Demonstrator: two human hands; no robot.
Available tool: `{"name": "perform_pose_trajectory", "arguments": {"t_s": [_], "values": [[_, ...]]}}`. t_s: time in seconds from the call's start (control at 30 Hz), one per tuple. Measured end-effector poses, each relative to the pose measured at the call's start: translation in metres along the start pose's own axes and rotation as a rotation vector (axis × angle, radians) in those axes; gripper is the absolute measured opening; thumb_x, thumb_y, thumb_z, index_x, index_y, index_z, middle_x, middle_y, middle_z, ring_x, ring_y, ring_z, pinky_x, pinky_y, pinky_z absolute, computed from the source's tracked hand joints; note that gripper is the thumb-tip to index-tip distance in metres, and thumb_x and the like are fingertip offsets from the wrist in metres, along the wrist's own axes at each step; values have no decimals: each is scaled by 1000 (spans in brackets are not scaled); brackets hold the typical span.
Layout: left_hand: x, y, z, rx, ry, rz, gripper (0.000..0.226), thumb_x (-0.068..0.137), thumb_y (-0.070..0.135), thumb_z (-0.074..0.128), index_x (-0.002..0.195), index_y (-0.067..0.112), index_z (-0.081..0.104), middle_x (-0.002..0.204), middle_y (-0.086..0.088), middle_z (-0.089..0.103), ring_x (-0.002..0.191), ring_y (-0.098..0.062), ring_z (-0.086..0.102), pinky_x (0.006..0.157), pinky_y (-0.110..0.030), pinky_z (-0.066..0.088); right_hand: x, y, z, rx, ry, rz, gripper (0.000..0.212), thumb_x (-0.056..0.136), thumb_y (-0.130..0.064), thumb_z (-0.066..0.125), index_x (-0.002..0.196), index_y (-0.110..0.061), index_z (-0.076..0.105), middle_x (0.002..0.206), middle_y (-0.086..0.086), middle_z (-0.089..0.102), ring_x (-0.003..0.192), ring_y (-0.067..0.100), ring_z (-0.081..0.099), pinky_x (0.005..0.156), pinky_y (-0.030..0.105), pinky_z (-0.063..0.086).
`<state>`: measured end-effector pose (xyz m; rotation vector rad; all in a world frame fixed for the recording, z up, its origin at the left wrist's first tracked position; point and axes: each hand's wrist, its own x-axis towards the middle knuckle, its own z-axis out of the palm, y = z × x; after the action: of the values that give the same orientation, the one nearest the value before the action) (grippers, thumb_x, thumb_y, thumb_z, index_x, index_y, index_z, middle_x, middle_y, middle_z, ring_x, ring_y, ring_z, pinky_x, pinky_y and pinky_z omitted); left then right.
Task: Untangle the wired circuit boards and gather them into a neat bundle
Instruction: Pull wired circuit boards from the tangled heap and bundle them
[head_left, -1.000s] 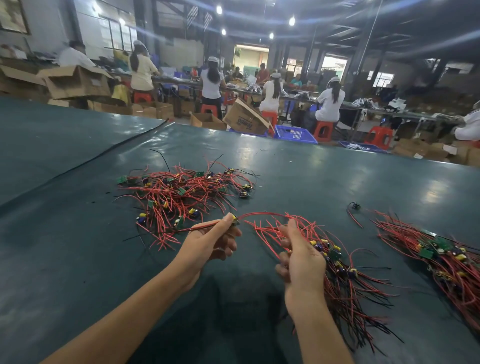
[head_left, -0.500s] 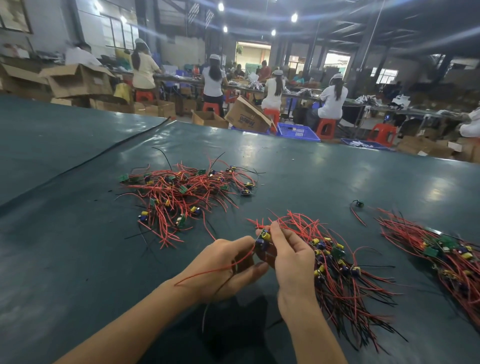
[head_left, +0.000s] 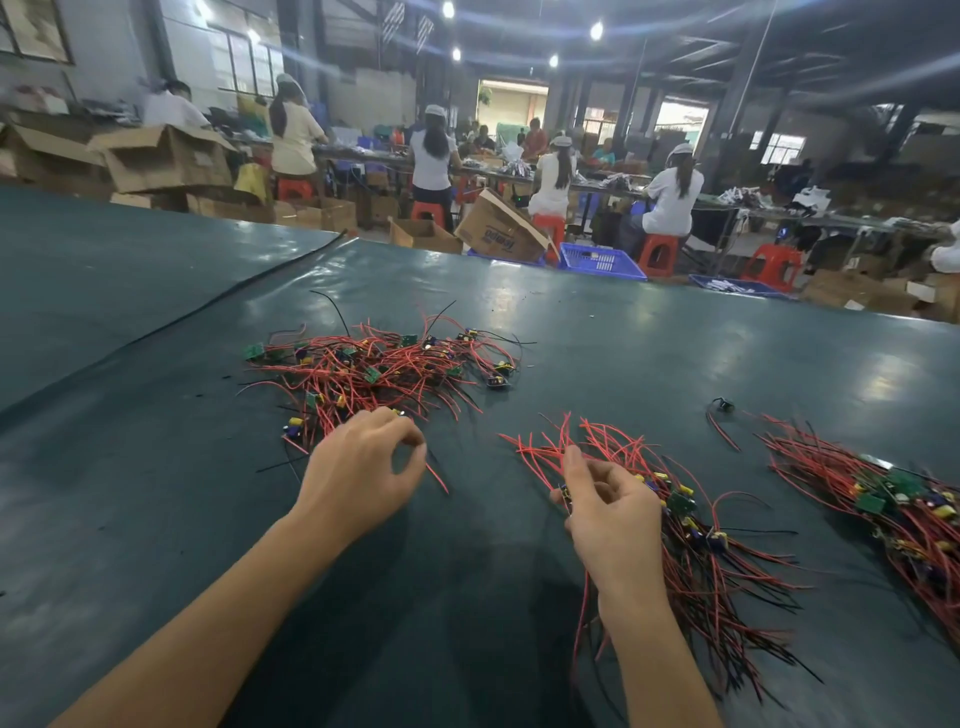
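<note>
- Basically mid-sort: fishing one wired board at a time out of the tangle (head_left: 374, 369) at far left on the table (head_left: 156, 519), then adding it to the bundle (head_left: 691, 561) at near right.
- Left hand (head_left: 363, 467) down at the near edge of the tangle, fingers curled, thumb and forefinger nearly meeting. Red wire poking out from under it toward the right. Can't tell if actually pinched or only touched.
- Right hand (head_left: 613, 519) pinching the bundle near its board end, thumb on a small board, leads trailing back under the wrist. Probably held there to keep the boards lined up and the wires running one way, ready for the next piece.
- Bundle fanned out a bit on the table, red tips splaying up past the fingers, red and black leads running back toward the body. No tie visible, so easy to let slide apart.
- Second bundle (head_left: 893, 509) well apart at far right, looking finished and kept clear of the working area. One stray board (head_left: 722, 405) with a looped wire lying between the two bundles.
- Guessing plenty left to do, going by the size of the tangle. Worth tugging slowly: leads crossed all over, so likely to drag neighbours along.
</note>
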<state>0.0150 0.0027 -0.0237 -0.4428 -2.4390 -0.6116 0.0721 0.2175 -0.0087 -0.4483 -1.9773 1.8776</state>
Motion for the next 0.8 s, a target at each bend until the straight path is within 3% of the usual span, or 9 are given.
{"name": "perform_pose_trajectory", "arguments": {"t_s": [0.1,0.17,0.23,0.37,0.43,0.57,0.7,0.8], "values": [[2,-16,3,107,-11,-115,15,85,26,67,96,17,70,105,0,63,97,-25,56,85,-40,47,2,7,-1,-170,-58,-40,20,81,-32,79,92,-18,69,72,1,68,48,-1,52,51,14,42],[2,-24,5,172,-99,-225,26,88,33,62,110,20,66,118,-1,59,108,-26,54,94,-41,42,2,11,-2,-255,-114,-44,31,78,-21,82,104,-23,66,78,0,67,52,-4,55,51,7,40],[1,-28,7,214,-189,-283,32,90,38,56,118,23,61,119,0,62,109,-24,56,95,-40,40,2,12,-2,-369,-153,-66,41,79,-14,80,115,-24,64,84,-3,67,65,-1,59,58,6,42],[2,-30,7,260,-194,-278,27,93,38,53,113,24,64,105,3,66,100,-21,59,90,-37,39,0,13,0,-559,-225,-97,48,83,-9,73,129,-18,60,99,-1,65,93,18,62,90,32,51],[2,-29,7,260,-172,-274,23,92,36,54,107,24,66,101,4,67,98,-21,59,90,-37,37,-1,14,0,-653,-249,-119,50,86,-10,71,133,-19,58,106,-1,64,104,21,60,98,34,48],[1,-23,5,196,-65,-224,11,88,26,63,95,20,70,91,2,68,91,-25,60,88,-40,36,-1,15,-1,-727,-228,-138,47,89,-17,70,134,-22,58,110,-1,66,109,21,59,100,34,47],[2,-14,3,66,67,-112,4,83,17,71,86,18,70,88,4,70,83,-24,64,82,-40,40,-2,14,-2,-745,-197,-181,44,86,-24,73,129,-23,62,93,-7,65,91,16,62,90,30,49],[1,-5,4,-46,138,-76,6,82,19,74,81,18,69,84,7,69,77,-19,63,79,-40,42,-3,13,-3,-755,-192,-185,44,85,-31,74,127,-25,62,92,-8,66,94,16,63,87,30,50]]}}
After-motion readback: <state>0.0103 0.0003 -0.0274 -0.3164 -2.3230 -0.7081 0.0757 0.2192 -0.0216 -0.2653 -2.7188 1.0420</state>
